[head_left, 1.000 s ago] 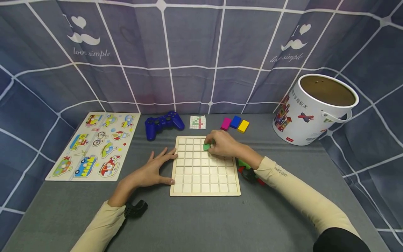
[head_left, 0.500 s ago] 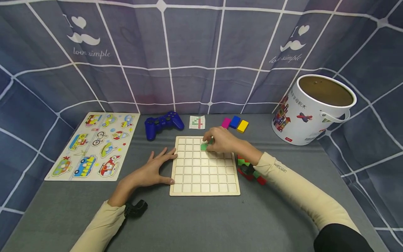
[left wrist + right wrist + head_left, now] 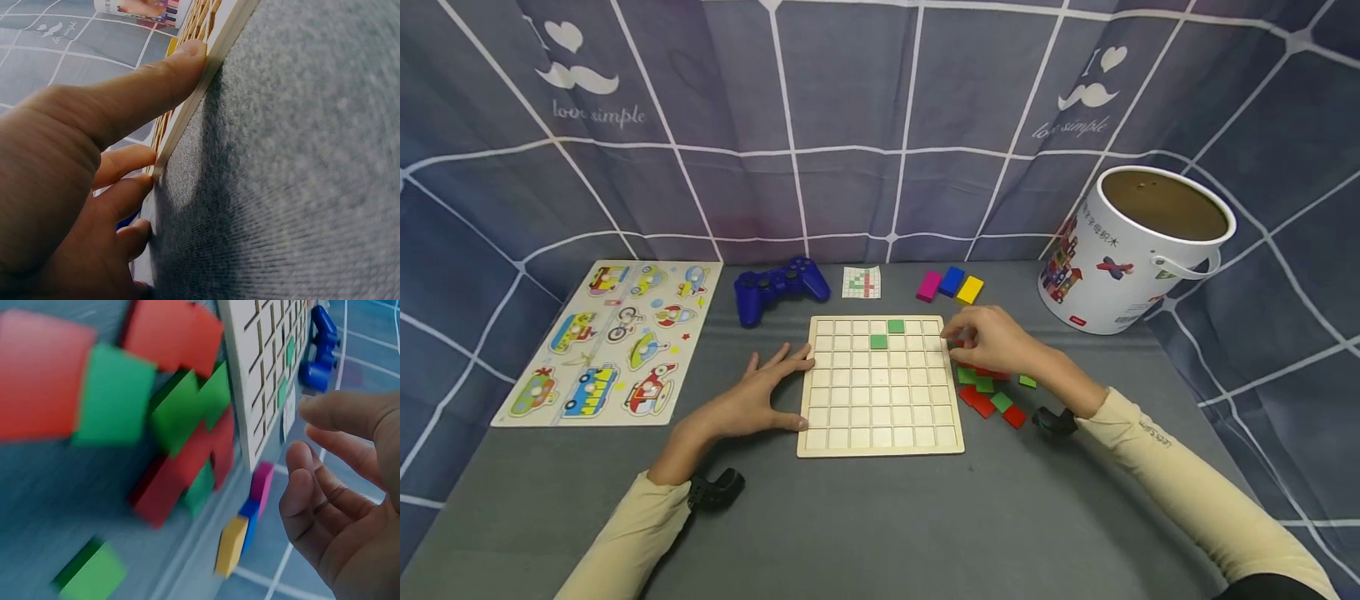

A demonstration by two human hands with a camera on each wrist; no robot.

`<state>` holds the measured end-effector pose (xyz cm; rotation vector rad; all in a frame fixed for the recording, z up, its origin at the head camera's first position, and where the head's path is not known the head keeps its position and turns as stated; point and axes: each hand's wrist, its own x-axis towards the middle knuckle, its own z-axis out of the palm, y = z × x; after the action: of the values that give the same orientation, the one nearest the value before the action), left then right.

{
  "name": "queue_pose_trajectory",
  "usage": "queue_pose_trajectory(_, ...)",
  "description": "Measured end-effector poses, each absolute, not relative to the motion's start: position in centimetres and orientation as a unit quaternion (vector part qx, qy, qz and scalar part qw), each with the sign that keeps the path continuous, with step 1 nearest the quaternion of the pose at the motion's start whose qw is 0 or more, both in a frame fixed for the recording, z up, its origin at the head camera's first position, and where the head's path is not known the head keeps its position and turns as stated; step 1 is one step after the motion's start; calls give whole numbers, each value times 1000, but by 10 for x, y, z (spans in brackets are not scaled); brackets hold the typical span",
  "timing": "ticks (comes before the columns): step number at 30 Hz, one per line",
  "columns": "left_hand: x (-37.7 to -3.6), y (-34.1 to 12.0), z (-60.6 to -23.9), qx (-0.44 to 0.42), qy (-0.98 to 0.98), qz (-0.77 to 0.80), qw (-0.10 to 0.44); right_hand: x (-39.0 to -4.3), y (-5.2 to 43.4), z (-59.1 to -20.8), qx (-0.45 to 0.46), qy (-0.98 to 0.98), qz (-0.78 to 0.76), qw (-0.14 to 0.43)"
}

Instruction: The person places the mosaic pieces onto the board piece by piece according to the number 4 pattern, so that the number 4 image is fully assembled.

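A pale wooden grid board (image 3: 880, 408) lies in the middle of the table, with one green tile (image 3: 896, 327) in its far row and another green tile (image 3: 878, 342) diagonally in front. My left hand (image 3: 747, 400) rests against the board's left side, with thumb and fingertips on the edge, as the left wrist view confirms. At the board's right side my right hand (image 3: 1000, 340) hovers near loose red tiles (image 3: 979, 403) and green tiles (image 3: 1001, 402). In the right wrist view the right hand (image 3: 350, 494) has thumb and fingers apart and nothing between them.
A small grid pattern card (image 3: 861, 282) lies behind the board, between a blue game controller (image 3: 780, 288) and magenta (image 3: 928, 287), blue (image 3: 951, 282) and yellow (image 3: 970, 290) blocks. A picture puzzle board (image 3: 617, 333) lies left; a white bucket (image 3: 1131, 287) stands back right.
My right hand has moved right, from the board's far rows to the loose tiles, letting go of a green tile on the board. The left hand keeps its place at the board's edge.
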<state>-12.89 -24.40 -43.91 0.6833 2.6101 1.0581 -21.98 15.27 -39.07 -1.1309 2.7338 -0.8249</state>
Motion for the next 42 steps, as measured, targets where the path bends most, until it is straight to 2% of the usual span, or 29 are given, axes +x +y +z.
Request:
queue_pose_trajectory(4, -129, -246, -439, 233, 896, 358, 121, -212, 179, -391, -343, 904, -253, 25)
queue_pose_trajectory(21, -128, -244, -435, 232, 900, 353, 112, -189, 256, -408, -273, 934, -228, 47)
queue_pose_trajectory(27, -129, -244, -438, 236, 897, 357, 113, -188, 261, -417, -270, 933, -235, 42)
queue_pose_trajectory(35, -128, -243, -438, 232, 897, 358, 117, -189, 254, -414, -274, 927, -256, -6)
queue_pose_trajectory(42, -127, -244, -437, 230, 900, 351, 118, -192, 230, -410, -282, 919, -275, 3)
